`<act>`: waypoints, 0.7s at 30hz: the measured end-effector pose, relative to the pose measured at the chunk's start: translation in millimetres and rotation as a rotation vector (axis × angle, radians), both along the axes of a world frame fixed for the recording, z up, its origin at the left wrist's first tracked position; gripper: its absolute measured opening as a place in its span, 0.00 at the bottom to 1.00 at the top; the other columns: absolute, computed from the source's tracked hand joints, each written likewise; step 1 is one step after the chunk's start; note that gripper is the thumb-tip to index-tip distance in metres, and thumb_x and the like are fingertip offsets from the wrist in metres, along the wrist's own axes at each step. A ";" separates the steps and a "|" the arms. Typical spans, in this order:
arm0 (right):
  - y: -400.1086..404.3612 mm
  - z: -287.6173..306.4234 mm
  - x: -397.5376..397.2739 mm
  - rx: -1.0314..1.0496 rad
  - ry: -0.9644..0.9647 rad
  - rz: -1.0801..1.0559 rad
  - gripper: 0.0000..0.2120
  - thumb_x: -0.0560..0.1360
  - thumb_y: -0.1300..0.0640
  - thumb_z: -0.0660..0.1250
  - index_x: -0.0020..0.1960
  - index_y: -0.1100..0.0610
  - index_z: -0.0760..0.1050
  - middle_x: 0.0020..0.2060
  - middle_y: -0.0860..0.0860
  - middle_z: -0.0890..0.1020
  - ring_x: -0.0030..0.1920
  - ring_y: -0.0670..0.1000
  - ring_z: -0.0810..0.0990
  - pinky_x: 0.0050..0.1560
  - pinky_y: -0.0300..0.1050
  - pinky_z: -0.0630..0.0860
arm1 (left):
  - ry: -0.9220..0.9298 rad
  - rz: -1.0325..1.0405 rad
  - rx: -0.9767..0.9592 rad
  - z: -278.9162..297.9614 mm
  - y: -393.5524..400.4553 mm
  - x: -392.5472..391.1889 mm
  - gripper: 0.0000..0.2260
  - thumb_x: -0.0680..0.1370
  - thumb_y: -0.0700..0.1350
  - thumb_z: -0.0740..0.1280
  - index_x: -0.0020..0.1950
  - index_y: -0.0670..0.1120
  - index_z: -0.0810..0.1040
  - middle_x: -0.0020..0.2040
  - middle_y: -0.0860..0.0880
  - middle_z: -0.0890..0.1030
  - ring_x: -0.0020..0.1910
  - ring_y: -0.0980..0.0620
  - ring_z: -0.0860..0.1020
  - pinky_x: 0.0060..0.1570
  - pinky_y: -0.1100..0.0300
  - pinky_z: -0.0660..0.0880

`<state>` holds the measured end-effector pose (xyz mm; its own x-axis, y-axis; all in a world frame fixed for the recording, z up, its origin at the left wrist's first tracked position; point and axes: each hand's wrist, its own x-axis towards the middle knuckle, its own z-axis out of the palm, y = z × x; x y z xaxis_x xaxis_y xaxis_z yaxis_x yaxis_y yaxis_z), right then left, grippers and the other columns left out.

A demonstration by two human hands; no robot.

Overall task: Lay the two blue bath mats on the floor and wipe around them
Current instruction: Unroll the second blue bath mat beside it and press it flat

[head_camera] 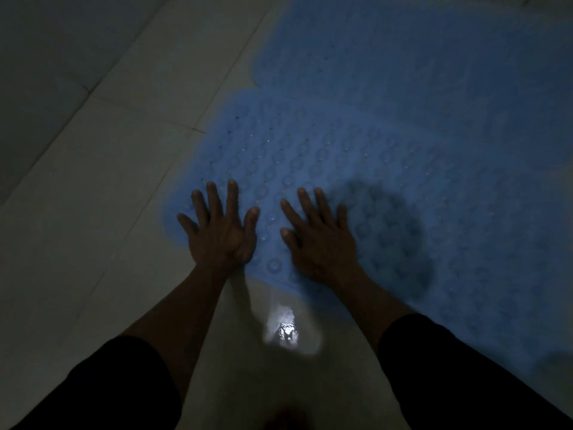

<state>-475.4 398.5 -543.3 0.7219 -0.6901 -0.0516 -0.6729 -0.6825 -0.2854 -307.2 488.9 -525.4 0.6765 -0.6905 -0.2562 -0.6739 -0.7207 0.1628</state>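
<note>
Two blue bath mats lie flat on the pale tiled floor in dim light. The near mat (356,169) has rows of round suction bumps; the far mat (418,51) lies beyond it at the upper right, their edges touching or overlapping. My left hand (221,231) rests palm down with fingers spread on the near mat's left corner. My right hand (319,240) lies flat beside it, also spread, on the mat's near edge. Neither hand holds anything.
White floor tiles (93,197) with dark grout lines spread to the left. A bright wet glare patch (283,332) shines on the floor between my forearms. My dark sleeves fill the bottom corners.
</note>
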 end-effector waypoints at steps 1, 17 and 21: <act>2.9 0.7 -10.3 0.000 0.003 -0.013 0.27 0.80 0.39 0.51 0.78 0.41 0.56 0.79 0.48 0.54 0.79 0.55 0.48 0.73 0.69 0.50 | -0.008 -0.031 -0.032 -0.6 0.2 -11.7 0.32 0.78 0.72 0.40 0.79 0.62 0.37 0.81 0.50 0.38 0.79 0.44 0.36 0.74 0.34 0.38; 17.2 1.0 -270.1 -0.020 0.125 -0.619 0.32 0.78 0.34 0.48 0.79 0.42 0.47 0.80 0.47 0.47 0.79 0.55 0.44 0.72 0.71 0.51 | -0.085 -0.657 -0.157 -15.9 -52.2 -258.6 0.30 0.79 0.67 0.50 0.80 0.59 0.53 0.82 0.50 0.51 0.80 0.38 0.45 0.68 0.25 0.45; 16.1 1.5 -266.2 -0.041 0.096 -0.667 0.33 0.78 0.33 0.51 0.79 0.41 0.49 0.80 0.47 0.51 0.79 0.54 0.45 0.73 0.68 0.49 | -0.102 -0.656 -0.136 -14.5 -54.5 -258.5 0.30 0.80 0.68 0.49 0.80 0.61 0.49 0.82 0.51 0.48 0.80 0.39 0.42 0.68 0.24 0.44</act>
